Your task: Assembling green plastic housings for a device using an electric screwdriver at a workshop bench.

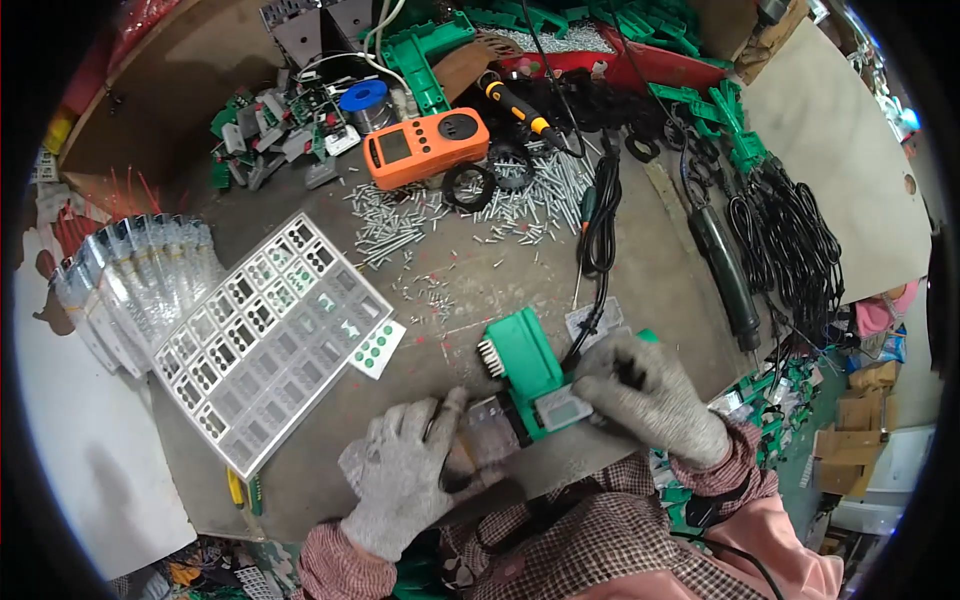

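Observation:
A green plastic device housing (522, 352) lies at the front edge of the bench, with a row of pale metal pins (490, 357) on its left side. At its lower end sits a small grey rectangular panel (562, 409). My gloved right hand (650, 388) is closed, its fingertips pinching the panel's right edge. A clear plastic part (490, 434) adjoins the housing on the left. My gloved left hand (400, 470) is closed around this clear part, which it partly hides. A black cord (590, 320) runs close behind the housing.
A sheet of labels (275, 335) and a small card with green dots (378, 349) lie left. Loose screws (540, 195), an orange meter (427, 147), a yellow-black screwdriver (515, 105) and a solder spool (364, 100) are behind. An electric screwdriver (722, 275) and coiled cables (785, 225) lie right.

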A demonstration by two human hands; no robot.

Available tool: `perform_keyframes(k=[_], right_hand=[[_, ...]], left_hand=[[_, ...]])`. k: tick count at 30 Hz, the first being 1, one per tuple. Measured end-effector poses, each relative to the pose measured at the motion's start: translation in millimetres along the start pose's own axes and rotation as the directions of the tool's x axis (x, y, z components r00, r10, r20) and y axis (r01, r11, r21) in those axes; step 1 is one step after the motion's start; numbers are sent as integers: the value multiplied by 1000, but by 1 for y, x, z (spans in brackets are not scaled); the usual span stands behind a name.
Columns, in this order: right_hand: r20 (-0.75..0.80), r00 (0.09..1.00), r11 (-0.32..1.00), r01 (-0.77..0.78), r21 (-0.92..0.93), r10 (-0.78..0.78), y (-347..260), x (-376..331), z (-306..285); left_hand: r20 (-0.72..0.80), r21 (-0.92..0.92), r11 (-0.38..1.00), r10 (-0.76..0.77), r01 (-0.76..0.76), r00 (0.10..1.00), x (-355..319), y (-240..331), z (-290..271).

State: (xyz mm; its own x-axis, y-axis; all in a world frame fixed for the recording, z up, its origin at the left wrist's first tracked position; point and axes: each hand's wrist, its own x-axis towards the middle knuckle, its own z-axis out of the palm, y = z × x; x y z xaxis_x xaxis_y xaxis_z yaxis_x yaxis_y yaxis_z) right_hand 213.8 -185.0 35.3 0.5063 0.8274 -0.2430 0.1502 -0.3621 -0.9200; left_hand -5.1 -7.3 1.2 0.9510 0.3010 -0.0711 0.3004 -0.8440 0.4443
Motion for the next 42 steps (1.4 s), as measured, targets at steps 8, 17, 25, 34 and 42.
perform_keyframes(k=[8, 17, 25, 34, 42], right_hand=[[48, 999, 992, 15, -128, -9, -7, 5, 11], [32, 998, 989, 51, -140, -47, -5, 6, 11], [17, 1000, 992, 0, -129, 2, -11, 6, 14], [10, 1000, 987, 30, -157, -29, -9, 5, 14], [-94, 934, 785, 231, -574, -344, -2, -8, 23]], left_hand=[[-84, -2, 999, -35, 35, 996, -7, -5, 13], [-56, 21, 999, -48, 49, 997, -7, -1, 9], [-80, 34, 999, 4, -2, 997, -5, 1, 1], [-63, -13, 1000, -10, 10, 998, -5, 0, 6], [-73, 131, 938, 332, -321, 940, 2, -1, 18]])
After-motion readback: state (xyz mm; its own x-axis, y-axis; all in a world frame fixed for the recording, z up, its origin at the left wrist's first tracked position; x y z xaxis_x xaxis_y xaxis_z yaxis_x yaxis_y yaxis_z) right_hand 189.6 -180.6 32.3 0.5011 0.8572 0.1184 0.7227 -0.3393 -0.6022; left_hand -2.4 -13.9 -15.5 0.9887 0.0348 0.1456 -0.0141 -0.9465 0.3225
